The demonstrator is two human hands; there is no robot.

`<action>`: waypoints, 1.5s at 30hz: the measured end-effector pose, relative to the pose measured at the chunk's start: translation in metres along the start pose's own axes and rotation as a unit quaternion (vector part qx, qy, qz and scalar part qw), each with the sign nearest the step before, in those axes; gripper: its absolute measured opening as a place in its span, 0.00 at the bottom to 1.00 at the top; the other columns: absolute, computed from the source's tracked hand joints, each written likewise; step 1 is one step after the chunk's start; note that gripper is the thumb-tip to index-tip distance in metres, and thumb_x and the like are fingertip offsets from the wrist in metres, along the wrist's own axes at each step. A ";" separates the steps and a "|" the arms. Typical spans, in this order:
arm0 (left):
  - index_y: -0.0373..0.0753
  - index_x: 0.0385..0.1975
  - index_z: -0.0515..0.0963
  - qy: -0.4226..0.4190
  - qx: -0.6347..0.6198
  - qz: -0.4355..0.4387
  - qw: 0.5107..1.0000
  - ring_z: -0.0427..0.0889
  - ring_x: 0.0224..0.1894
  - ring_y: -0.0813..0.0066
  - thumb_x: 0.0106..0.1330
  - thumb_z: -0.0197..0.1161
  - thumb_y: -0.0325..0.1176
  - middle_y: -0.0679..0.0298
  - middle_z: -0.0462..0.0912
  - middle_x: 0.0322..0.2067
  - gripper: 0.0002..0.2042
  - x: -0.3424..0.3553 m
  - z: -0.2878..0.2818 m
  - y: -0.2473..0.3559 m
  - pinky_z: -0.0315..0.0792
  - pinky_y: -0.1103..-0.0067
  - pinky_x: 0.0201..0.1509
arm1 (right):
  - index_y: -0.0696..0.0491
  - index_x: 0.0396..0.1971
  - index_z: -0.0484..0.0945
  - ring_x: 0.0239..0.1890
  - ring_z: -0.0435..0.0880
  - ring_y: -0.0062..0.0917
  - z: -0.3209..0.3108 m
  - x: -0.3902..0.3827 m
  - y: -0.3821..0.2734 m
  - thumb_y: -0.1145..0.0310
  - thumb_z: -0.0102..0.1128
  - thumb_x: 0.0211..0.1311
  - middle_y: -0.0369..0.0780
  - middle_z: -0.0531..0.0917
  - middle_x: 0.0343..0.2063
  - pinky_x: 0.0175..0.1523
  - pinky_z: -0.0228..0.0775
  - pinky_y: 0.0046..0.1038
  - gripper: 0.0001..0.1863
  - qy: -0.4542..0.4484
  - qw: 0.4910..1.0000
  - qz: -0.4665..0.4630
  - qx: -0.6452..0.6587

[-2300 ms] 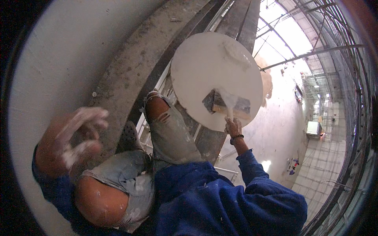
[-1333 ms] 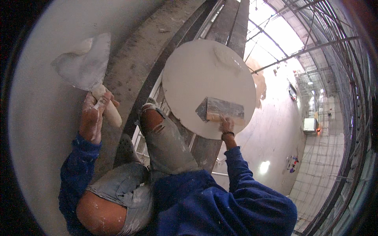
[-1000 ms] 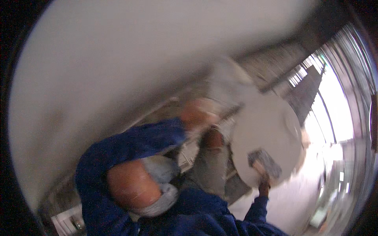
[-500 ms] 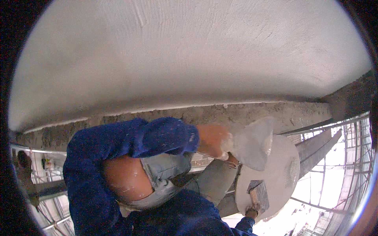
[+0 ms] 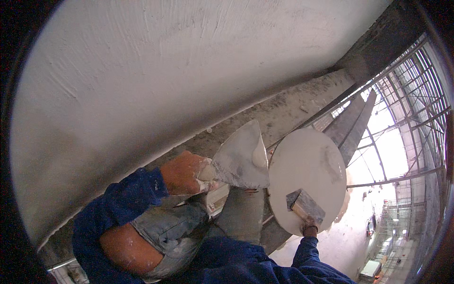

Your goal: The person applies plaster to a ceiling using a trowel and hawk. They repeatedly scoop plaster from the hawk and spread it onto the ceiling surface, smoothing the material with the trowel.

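My left hand (image 5: 182, 174) is closed round the pale, crusted handle of a wide, pointed trowel (image 5: 239, 158). The trowel's grey blade carries a small lump of white paste near its right edge. Just right of the blade is a round, flat white surface (image 5: 305, 163) with a rough patch of paste; whether it is a board or a full container I cannot tell. At its lower edge my right hand (image 5: 310, 222) grips a grey, rectangular, block-like tool (image 5: 307, 208) lying over the white surface. Part of that hand's fingers is hidden.
A freshly coated white wall (image 5: 156, 71) fills the upper left, with a rough grey ledge (image 5: 269, 111) along its foot. Dark planks (image 5: 350, 125) and metal scaffold bars (image 5: 397, 180) stand right, over a bright drop. My bent knee (image 5: 130, 248) is below my left forearm.
The view has tilted, so the wall and ledge now slope up to the right. My left hand and trowel appear further left, and the blade no longer overlaps the round white surface.
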State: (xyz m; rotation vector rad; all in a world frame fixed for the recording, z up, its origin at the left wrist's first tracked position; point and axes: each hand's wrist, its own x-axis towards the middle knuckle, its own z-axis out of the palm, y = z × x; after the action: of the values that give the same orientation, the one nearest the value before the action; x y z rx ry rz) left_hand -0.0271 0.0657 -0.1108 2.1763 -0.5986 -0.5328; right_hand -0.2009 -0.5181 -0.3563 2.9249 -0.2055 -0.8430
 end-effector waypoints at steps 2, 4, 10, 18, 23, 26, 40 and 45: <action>0.36 0.37 0.77 0.021 -0.016 0.006 1.000 0.81 0.29 0.59 0.52 0.65 0.47 0.52 0.81 0.28 0.20 -0.004 -0.004 0.002 0.73 0.71 0.37 | 0.51 0.55 0.68 0.62 0.60 0.37 0.027 0.007 0.017 0.60 0.49 0.56 0.43 0.66 0.58 0.67 0.49 0.35 0.25 0.032 0.999 0.008 0.027; 0.37 0.37 0.77 -0.002 0.022 -0.017 1.000 0.81 0.30 0.59 0.52 0.65 0.48 0.52 0.81 0.28 0.21 -0.002 -0.011 0.009 0.73 0.71 0.38 | 0.51 0.55 0.68 0.62 0.59 0.37 0.065 0.026 0.043 0.59 0.48 0.57 0.43 0.66 0.58 0.67 0.48 0.33 0.25 0.026 0.999 0.019 0.025; 0.36 0.36 0.77 -0.005 0.064 -0.054 0.997 0.81 0.32 0.58 0.52 0.65 0.49 0.53 0.81 0.29 0.21 -0.008 -0.027 0.023 0.72 0.70 0.38 | 0.51 0.52 0.70 0.62 0.59 0.38 0.082 0.052 0.009 0.60 0.49 0.58 0.44 0.67 0.57 0.67 0.47 0.34 0.22 0.095 0.992 0.051 0.063; 0.40 0.33 0.79 0.011 0.393 0.278 0.877 0.78 0.29 0.60 0.57 0.63 0.38 0.58 0.79 0.25 0.09 0.004 -0.010 -0.027 0.72 0.67 0.38 | 0.53 0.44 0.75 0.52 0.71 0.38 0.105 0.048 0.020 0.69 0.55 0.49 0.47 0.76 0.47 0.60 0.59 0.36 0.19 0.345 0.932 0.018 0.108; 0.28 0.52 0.63 0.038 0.016 -0.245 0.969 0.77 0.27 0.73 0.54 0.67 0.36 0.60 0.77 0.26 0.29 0.006 0.003 0.028 0.71 0.79 0.27 | 0.50 0.49 0.70 0.57 0.67 0.33 0.095 0.073 -0.005 0.61 0.50 0.56 0.41 0.71 0.52 0.59 0.59 0.35 0.20 0.072 0.922 0.314 0.216; 0.25 0.54 0.58 0.062 0.063 -0.222 0.971 0.76 0.27 0.78 0.54 0.68 0.37 0.61 0.77 0.26 0.33 0.004 -0.001 0.019 0.70 0.83 0.25 | 0.48 0.50 0.69 0.55 0.68 0.32 0.076 0.075 -0.014 0.57 0.47 0.58 0.40 0.72 0.51 0.57 0.61 0.36 0.21 0.070 0.904 0.356 0.225; 0.35 0.41 0.67 0.141 -0.161 -0.271 0.938 0.74 0.18 0.79 0.54 0.67 0.35 0.64 0.76 0.26 0.19 0.017 0.001 0.027 0.68 0.85 0.17 | 0.52 0.33 0.76 0.37 0.78 0.38 -0.166 0.052 -0.062 0.59 0.57 0.49 0.44 0.79 0.31 0.37 0.71 0.36 0.14 0.322 0.912 0.181 0.179; 0.36 0.45 0.66 0.157 -0.272 -0.163 0.935 0.74 0.17 0.78 0.54 0.66 0.39 0.59 0.78 0.32 0.22 0.005 0.001 -0.037 0.69 0.84 0.15 | 0.51 0.29 0.73 0.35 0.76 0.35 -0.165 0.011 -0.133 0.71 0.64 0.44 0.39 0.78 0.37 0.40 0.70 0.36 0.11 0.525 0.823 -0.201 0.081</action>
State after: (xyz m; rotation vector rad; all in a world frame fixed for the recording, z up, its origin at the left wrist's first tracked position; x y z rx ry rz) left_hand -0.0148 0.0833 -0.1414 1.7705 0.0903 -0.4412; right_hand -0.0901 -0.3806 -0.2391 3.1076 0.4540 0.8881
